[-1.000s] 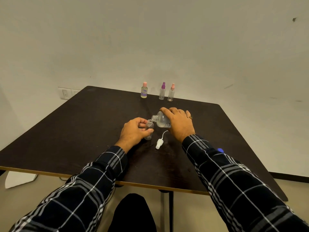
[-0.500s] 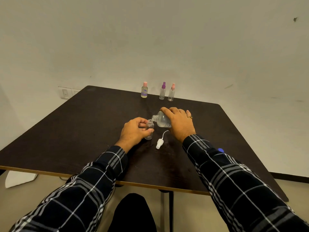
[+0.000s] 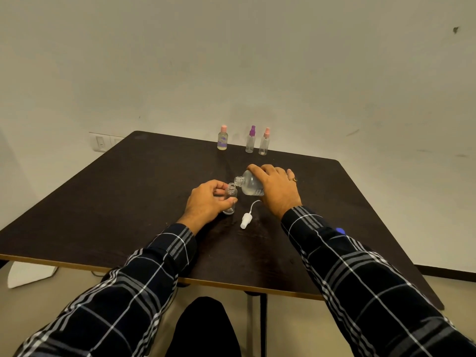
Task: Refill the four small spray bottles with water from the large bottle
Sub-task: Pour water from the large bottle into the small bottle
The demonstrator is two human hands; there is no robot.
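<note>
My left hand (image 3: 206, 202) grips a small clear spray bottle (image 3: 230, 197), uncapped and upright on the dark table (image 3: 116, 207). My right hand (image 3: 277, 188) holds the large clear bottle (image 3: 248, 185) tilted on its side, its open neck right above the small bottle's mouth. The small bottle's white spray top (image 3: 246, 219) with its tube lies on the table just in front of both hands. Three capped small bottles stand at the far edge: a pink-capped one (image 3: 222, 138), a purple-capped one (image 3: 250, 139) and another pink-capped one (image 3: 264, 142).
A small blue cap (image 3: 340, 230) shows beside my right sleeve. The table's front edge runs near my elbows. A white wall rises right behind the far edge, with a switch plate (image 3: 101, 142) at the left.
The large bottle's neck has stayed over the small bottle's mouth. Both hands have barely moved.
</note>
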